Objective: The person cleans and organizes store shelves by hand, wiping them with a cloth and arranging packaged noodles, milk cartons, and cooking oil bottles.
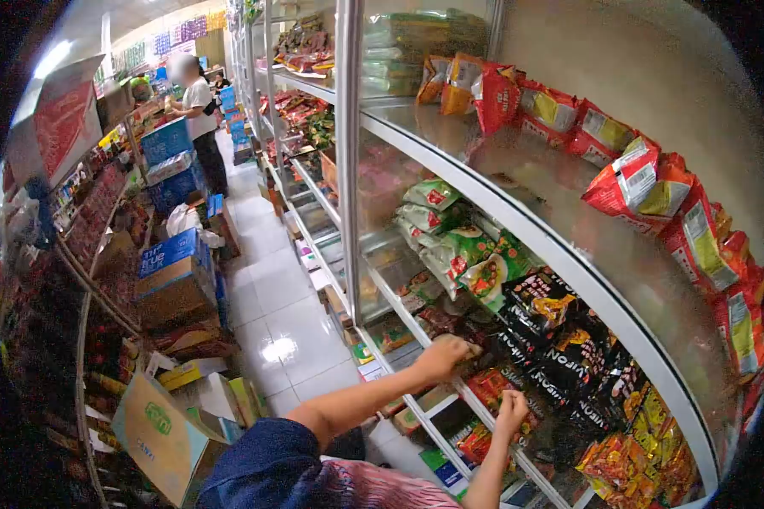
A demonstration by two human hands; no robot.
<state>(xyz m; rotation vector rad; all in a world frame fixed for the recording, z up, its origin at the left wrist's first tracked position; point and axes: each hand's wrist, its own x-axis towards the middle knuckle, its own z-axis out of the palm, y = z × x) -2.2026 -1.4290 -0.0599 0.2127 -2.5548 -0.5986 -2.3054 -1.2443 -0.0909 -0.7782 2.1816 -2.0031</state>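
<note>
My left hand (448, 358) reaches over the front rail of a shelf, its fingers curled closed beside dark packets. What it holds, if anything, I cannot make out. Lower and to the right, my right hand (511, 414) is also closed, near red packets (489, 387); its grip is too small to read. Beyond both hands lie black Vifon packets (560, 373) in overlapping rows. Green-and-white packets (484, 265) fill the space farther left on that shelf. Orange and yellow packets (632, 471) are heaped at the near right.
Above, a glass shelf with a white metal edge (552, 242) carries red and yellow snack bags (637, 182). A tiled aisle (267, 293) runs along the left, lined with blue cartons (174, 254) and an open cardboard box (157, 437). Another person (199, 114) stands farther down.
</note>
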